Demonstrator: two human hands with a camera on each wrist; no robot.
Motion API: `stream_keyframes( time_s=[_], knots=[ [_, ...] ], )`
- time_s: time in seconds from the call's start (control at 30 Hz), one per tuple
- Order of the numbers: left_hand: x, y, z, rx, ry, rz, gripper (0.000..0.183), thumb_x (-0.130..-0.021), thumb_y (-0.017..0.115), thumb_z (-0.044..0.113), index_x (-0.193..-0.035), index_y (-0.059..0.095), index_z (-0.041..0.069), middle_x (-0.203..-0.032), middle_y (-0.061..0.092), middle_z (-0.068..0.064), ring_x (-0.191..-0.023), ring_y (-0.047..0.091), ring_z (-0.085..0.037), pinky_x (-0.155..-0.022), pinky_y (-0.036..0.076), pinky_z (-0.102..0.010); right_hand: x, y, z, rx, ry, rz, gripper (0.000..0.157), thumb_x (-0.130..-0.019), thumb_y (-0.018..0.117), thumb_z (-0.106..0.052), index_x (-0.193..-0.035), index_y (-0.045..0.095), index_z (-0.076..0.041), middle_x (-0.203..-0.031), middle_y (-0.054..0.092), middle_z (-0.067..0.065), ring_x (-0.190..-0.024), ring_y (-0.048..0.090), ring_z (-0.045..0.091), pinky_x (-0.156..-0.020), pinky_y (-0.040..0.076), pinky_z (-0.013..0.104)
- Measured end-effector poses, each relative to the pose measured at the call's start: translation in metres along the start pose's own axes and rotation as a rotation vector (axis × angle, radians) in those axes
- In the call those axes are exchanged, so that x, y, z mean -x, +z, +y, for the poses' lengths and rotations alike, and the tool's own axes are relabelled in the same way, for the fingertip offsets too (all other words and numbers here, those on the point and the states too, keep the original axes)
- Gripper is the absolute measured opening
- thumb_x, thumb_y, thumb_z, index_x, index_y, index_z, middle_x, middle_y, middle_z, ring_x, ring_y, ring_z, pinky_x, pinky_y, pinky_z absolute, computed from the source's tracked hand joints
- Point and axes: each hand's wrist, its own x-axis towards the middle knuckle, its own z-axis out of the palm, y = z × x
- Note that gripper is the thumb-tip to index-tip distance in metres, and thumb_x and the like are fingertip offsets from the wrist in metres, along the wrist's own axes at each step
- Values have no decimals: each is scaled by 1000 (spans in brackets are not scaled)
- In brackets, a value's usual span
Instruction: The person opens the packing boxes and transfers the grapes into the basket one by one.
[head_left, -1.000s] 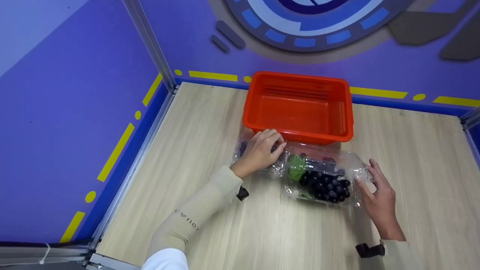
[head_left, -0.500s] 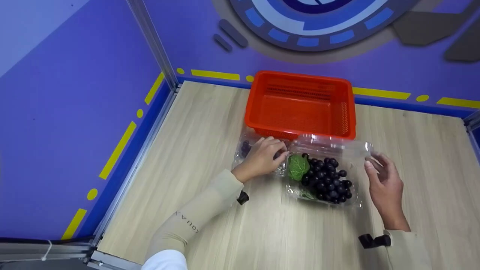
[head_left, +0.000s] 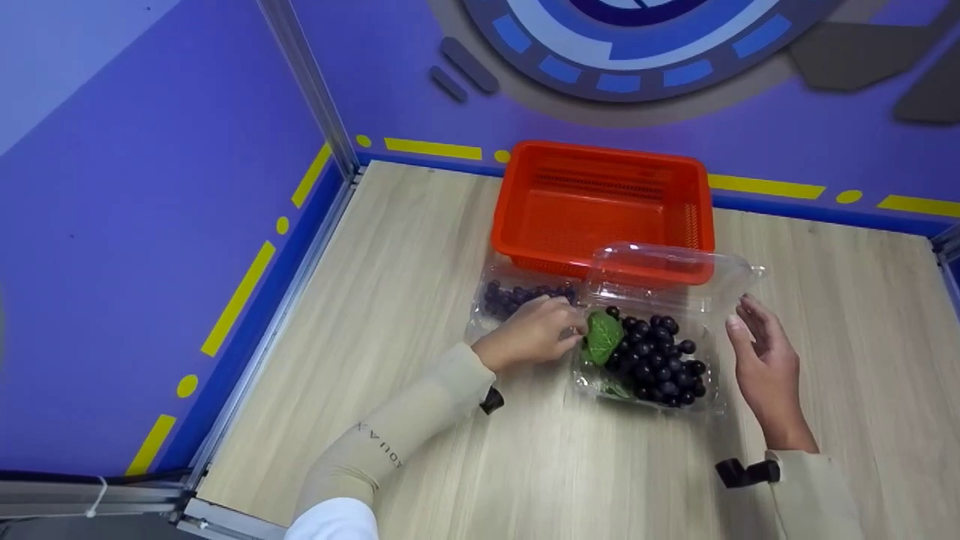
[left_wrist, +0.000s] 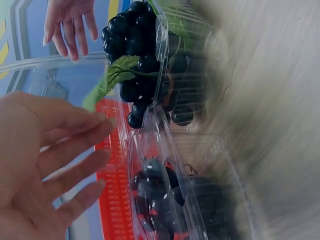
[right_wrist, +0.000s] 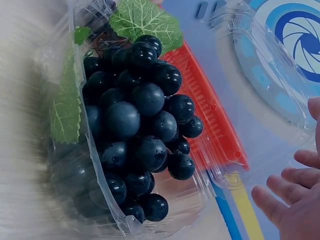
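Observation:
A clear plastic clamshell box (head_left: 709, 401) stands with its lid (head_left: 675, 274) raised, leaning back toward the red basket. Inside lies a bunch of dark grapes (head_left: 656, 360) with a green leaf (head_left: 604, 337) at its left end. My left hand (head_left: 536, 330) pinches the tip of this leaf (left_wrist: 102, 85), though its thumb contact is partly hidden. To the right of the box, my right hand (head_left: 769, 367) is held with loosely extended fingers (right_wrist: 285, 190) near the lid, holding nothing. Behind my left hand sits a second clear box (head_left: 484, 319) with smaller dark grapes (head_left: 517, 296).
Directly behind both boxes stands a red plastic basket (head_left: 600, 217) with nothing inside. The wooden table (head_left: 390, 300) is bounded by a blue-purple panel (head_left: 210, 150) on the left and another at the back.
The first box's lid has swung up and back, away from the grapes, and my right hand has come off it. My left hand has shifted right from the second box to the leaf.

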Motion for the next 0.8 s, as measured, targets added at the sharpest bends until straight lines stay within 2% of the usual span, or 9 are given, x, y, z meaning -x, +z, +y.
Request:
stream_keyframes(
  time_s=[0.13, 0.27, 0.4, 0.5, 0.63, 0.8],
  knots=[
    [-4, 6, 6, 14, 75, -63, 29, -91, 62, 13, -118, 70, 19, -114, 71, 5, -97, 65, -11, -91, 51, -28, -1, 1, 1, 18, -9, 2, 49, -100, 50, -32, -146, 41, -18, -155, 38, -1, -140, 41, 12, -101, 36, 8],
    [-9, 12, 15, -78, 124, -79, 26, -90, 63, 16, -116, 68, 20, -113, 70, 5, -85, 62, -8, -83, 51, -25, -1, 1, 1, 15, -22, 5, 48, -100, 50, -30, -145, 43, -15, -155, 37, -1, -139, 41, 11, -95, 35, 2],
    [-11, 16, 24, -203, 98, -85, 10, -86, 68, 22, -96, 70, 19, -94, 68, 7, -74, 51, -9, -71, 40, -23, -1, 2, 3, 20, -28, 0, 48, -101, 50, -30, -145, 43, -12, -156, 36, 1, -139, 41, 13, -93, 35, 0],
    [-12, 19, 28, -249, 61, -93, 2, -83, 70, 20, -82, 69, 19, -84, 65, 7, -68, 43, -11, -66, 32, -25, -1, 1, 4, 28, -32, -5, 49, -101, 50, -29, -145, 42, -11, -157, 35, 2, -140, 40, 14, -92, 34, -1],
    [-15, 26, 30, -271, 36, -89, 11, -80, 69, 16, -71, 65, 19, -81, 65, 6, -62, 39, -11, -62, 29, -25, 1, 1, 5, 36, -42, -16, 49, -100, 50, -30, -145, 42, -12, -157, 34, 2, -141, 39, 16, -92, 34, -2],
    [-20, 34, 31, -328, 26, -88, 14, -79, 70, 16, -67, 64, 21, -80, 68, 6, -63, 46, -11, -61, 31, -26, 4, -1, 2, 59, -35, -42, 49, -100, 49, -35, -144, 45, -15, -159, 30, -3, -142, 38, 18, -91, 36, -1]
  ],
)
